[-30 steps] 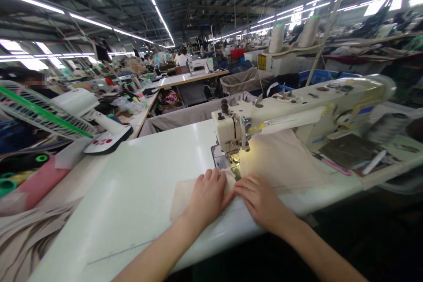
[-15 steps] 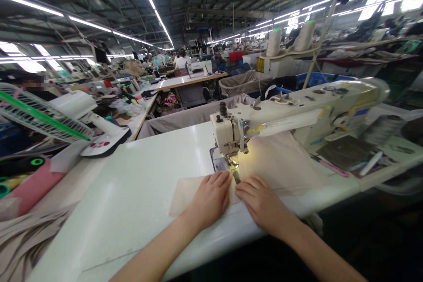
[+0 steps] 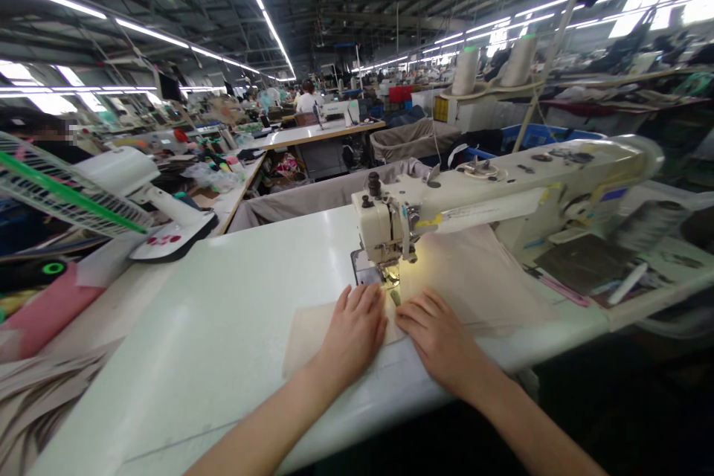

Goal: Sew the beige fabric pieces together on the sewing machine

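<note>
Beige fabric [image 3: 474,275] lies on the table on both sides of the needle area of a white sewing machine [image 3: 384,230]. A paler piece of it [image 3: 304,331] shows left of my left hand; whether it is one cloth is hidden by the hands. My left hand [image 3: 357,323] rests flat on the cloth just in front of the presser foot [image 3: 392,275], fingers slightly apart. Close by on the right, my right hand [image 3: 435,331] has its fingers together at the cloth's edge, near the needle. The machine's lamp lights that spot.
Right of the machine lie pink-handled tweezers [image 3: 563,290], a dark cloth piece [image 3: 583,260] and a grey thread cone [image 3: 650,223]. A fan [image 3: 172,230] stands left of the white tabletop [image 3: 234,312]. Behind runs a fabric-lined bin [image 3: 329,190].
The fingers of my left hand have spread a little, and the pale cloth beside it has shifted slightly towards me. My right hand stays almost in place. The view has tilted slightly.
</note>
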Action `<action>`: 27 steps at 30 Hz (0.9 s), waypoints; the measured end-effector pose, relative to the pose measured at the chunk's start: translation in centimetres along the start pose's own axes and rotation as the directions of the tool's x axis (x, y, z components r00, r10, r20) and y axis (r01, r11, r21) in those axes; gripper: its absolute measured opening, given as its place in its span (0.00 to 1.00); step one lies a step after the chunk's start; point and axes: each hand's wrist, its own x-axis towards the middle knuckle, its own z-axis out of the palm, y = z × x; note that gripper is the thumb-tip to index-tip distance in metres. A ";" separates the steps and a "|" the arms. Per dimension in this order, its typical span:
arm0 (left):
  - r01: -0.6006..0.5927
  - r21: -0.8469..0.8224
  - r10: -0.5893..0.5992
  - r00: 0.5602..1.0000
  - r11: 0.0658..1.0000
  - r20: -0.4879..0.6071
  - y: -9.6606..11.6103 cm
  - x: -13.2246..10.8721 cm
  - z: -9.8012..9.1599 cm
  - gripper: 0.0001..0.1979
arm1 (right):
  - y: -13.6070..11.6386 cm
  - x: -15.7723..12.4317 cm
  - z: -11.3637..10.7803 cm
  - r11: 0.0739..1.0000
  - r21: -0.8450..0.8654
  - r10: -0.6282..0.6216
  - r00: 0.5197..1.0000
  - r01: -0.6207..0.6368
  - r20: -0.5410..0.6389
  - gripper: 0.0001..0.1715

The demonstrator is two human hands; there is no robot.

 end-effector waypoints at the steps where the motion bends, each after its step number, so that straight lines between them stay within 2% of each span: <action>1: 0.009 0.011 -0.009 1.000 1.000 -0.006 -0.1 0.0 0.1 0.17 | 0.0 0.0 0.0 1.000 -0.004 0.002 1.000 -0.002 -0.003 0.16; 9: -0.010 0.002 0.010 0.999 1.000 0.039 -1.2 1.9 0.4 0.14 | 0.5 0.8 0.1 0.998 -0.054 0.020 1.000 -0.021 -0.022 0.16; 14: -0.044 -0.045 0.046 0.998 0.998 0.031 -1.5 1.9 0.2 0.12 | 0.6 0.7 0.5 0.998 -0.049 0.033 0.998 -0.036 -0.059 0.16; 27: -0.042 -0.093 0.043 0.999 0.995 0.003 -1.6 1.9 0.3 0.11 | 0.5 0.7 0.6 0.998 -0.020 0.058 0.997 -0.059 -0.041 0.17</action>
